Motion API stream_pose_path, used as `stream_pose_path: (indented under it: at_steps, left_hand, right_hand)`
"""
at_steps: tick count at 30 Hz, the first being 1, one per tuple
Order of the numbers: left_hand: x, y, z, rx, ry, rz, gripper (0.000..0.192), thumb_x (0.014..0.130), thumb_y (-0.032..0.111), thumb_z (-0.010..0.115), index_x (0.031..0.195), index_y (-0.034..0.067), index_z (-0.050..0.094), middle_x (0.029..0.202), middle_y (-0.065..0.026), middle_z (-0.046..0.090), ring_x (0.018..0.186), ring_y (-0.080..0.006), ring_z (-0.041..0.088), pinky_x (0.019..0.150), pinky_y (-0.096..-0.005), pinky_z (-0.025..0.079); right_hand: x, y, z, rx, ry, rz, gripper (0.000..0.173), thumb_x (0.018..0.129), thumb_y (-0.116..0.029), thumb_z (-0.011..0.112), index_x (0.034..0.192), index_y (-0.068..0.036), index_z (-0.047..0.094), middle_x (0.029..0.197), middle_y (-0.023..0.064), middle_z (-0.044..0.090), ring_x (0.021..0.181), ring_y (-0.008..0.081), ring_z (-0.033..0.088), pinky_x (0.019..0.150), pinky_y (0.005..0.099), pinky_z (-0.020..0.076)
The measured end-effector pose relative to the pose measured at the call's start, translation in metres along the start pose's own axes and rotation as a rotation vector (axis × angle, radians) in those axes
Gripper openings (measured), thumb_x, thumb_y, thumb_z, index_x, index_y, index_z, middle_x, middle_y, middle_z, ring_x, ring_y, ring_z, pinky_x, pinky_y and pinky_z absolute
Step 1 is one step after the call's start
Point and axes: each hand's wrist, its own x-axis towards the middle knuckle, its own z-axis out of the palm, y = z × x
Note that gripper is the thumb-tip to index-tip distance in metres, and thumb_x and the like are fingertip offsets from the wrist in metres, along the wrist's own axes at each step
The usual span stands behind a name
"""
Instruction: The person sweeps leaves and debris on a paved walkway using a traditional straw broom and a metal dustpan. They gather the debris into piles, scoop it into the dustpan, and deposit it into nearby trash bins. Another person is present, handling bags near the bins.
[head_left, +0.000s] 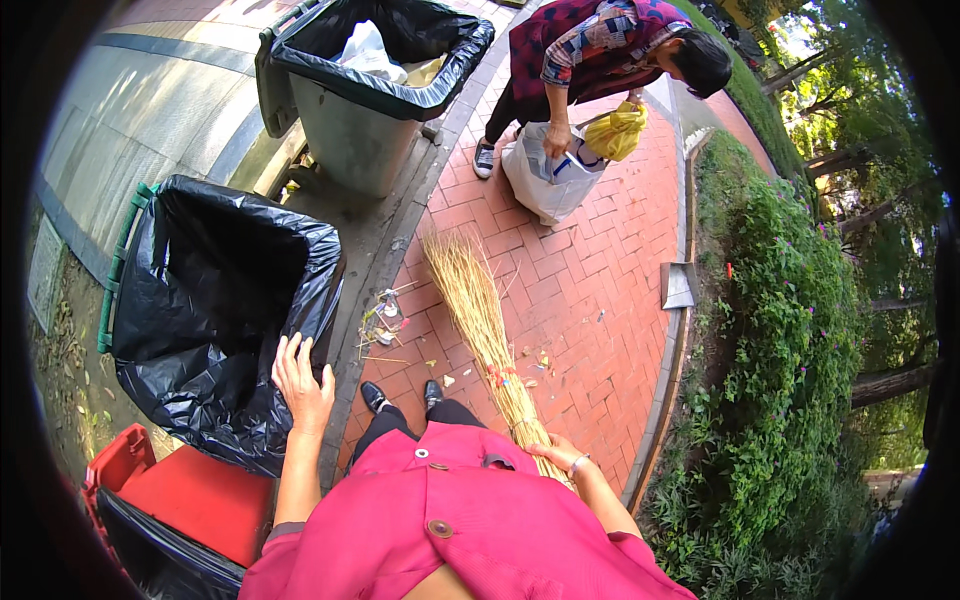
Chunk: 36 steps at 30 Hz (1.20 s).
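My left hand (304, 382) is at the near right rim of a green wheeled bin (124, 262) lined with a black plastic bag; its fingers are spread, and whether they touch the liner is unclear. With my right hand (559, 454) I grip a straw broom (480, 315) near its bound upper part, the bristles pointing away from me over the brick paving. Beside the kerb, left of the broom, lies a small heap of litter and twigs (384, 319). Scraps (544, 360) are scattered right of the broom.
A red-lidded bin (199, 502) stands at the lower left, a grey lined bin (352, 135) holding rubbish at the top. Another person (600, 52) bends over a white bag (551, 176) with a yellow bag (619, 131). A planted bed (780, 360) edges the path at right.
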Motion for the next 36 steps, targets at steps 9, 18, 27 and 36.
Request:
stream_pose_path:
  at_steps: [9,18,27,36]
  left_hand:
    - [0.01,0.013,0.013,0.054,0.019,-0.136,0.05,0.07,0.007,0.066,0.117,0.005,0.05,0.125,-0.0104,0.047,0.125,-0.0299,0.037,0.102,-0.0448,0.026]
    - [0.016,0.096,0.047,0.181,0.163,-0.378,0.041,0.077,0.008,0.06,0.117,0.004,0.051,0.124,-0.0121,0.049,0.123,-0.032,0.039,0.101,-0.0449,0.028]
    - [-0.004,0.182,0.132,0.044,0.008,-0.566,0.04,0.073,0.007,0.065,0.112,0.005,0.053,0.118,-0.0123,0.051,0.113,-0.0303,0.046,0.096,-0.0406,0.036]
    - [-0.066,0.124,0.195,-0.225,-0.14,-0.863,0.032,0.072,0.011,0.069,0.1,0.001,0.058,0.097,-0.0123,0.057,0.094,-0.0253,0.055,0.085,-0.0352,0.043]
  right_hand:
    - [0.036,-0.068,-0.049,0.065,-0.107,-0.061,0.048,0.078,-0.028,0.066,0.114,0.002,0.053,0.096,0.0088,0.063,0.081,0.0143,0.061,0.073,0.0285,0.0491]
    - [0.129,-0.141,-0.18,0.017,-0.239,-0.147,0.051,0.077,-0.032,0.066,0.112,0.002,0.054,0.09,0.0097,0.064,0.071,0.0151,0.062,0.064,0.0289,0.0508]
    - [0.152,-0.171,-0.28,-0.002,-0.325,-0.066,0.05,0.077,-0.032,0.066,0.112,0.001,0.054,0.092,0.0101,0.064,0.073,0.0153,0.063,0.065,0.029,0.0512]
    - [0.18,-0.15,-0.32,-0.007,-0.35,-0.021,0.049,0.077,-0.031,0.064,0.11,0.004,0.056,0.091,0.0113,0.065,0.075,0.0171,0.065,0.066,0.0298,0.0523]
